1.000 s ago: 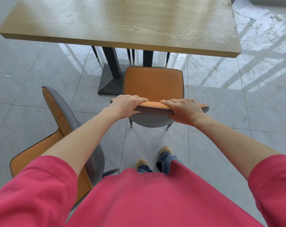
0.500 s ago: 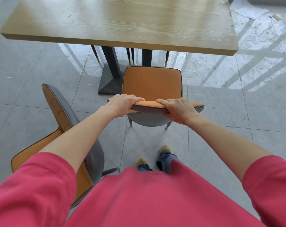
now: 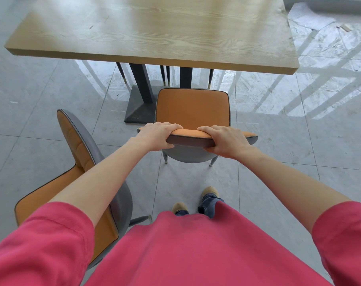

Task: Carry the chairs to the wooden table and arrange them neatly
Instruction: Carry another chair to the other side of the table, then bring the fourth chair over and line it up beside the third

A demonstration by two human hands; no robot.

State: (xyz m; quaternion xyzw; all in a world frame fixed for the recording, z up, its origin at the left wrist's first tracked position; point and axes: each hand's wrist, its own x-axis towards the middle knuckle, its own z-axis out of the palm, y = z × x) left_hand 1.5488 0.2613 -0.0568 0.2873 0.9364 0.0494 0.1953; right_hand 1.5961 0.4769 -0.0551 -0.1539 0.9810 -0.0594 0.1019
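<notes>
Before the wooden table [image 3: 154, 32], both hands — left hand [image 3: 158, 137], right hand [image 3: 225, 141] — still grip the chair [image 3: 193, 109] (nudged closer).

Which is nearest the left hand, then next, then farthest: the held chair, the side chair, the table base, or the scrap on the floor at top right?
1. Held chair: left hand grips its backrest.
2. Side chair: left.
3. Table base: ahead; close to 2.
4. Scrap: far right.
</notes>
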